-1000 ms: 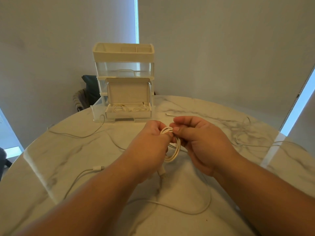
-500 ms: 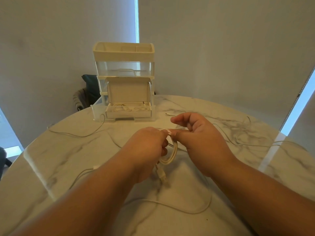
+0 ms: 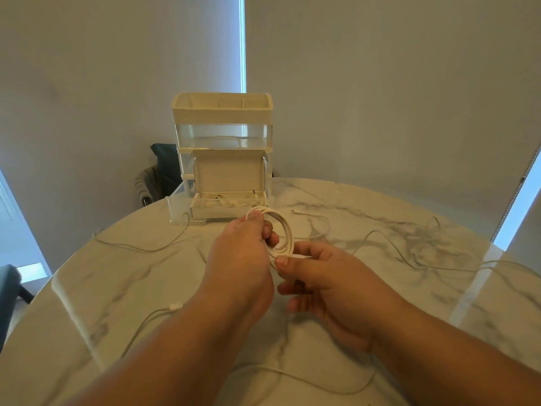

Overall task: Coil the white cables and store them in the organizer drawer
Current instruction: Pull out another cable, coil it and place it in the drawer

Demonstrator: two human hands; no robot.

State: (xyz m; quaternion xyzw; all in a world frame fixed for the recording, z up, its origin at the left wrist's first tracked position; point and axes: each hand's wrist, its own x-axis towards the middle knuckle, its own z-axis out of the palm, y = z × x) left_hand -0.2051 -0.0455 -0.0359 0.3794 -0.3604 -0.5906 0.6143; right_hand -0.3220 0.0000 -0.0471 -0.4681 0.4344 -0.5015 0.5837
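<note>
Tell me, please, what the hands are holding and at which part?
The left hand grips the cable coil at its upper left rim; the right hand pinches its lower edge.

It looks like a home dining corner: a round marble-topped table stands by windows covered with pale roller blinds, a cloth-draped chair behind it and a small plastic organizer on top.

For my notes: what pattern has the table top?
The table top is white with grey veins; head view.
</note>
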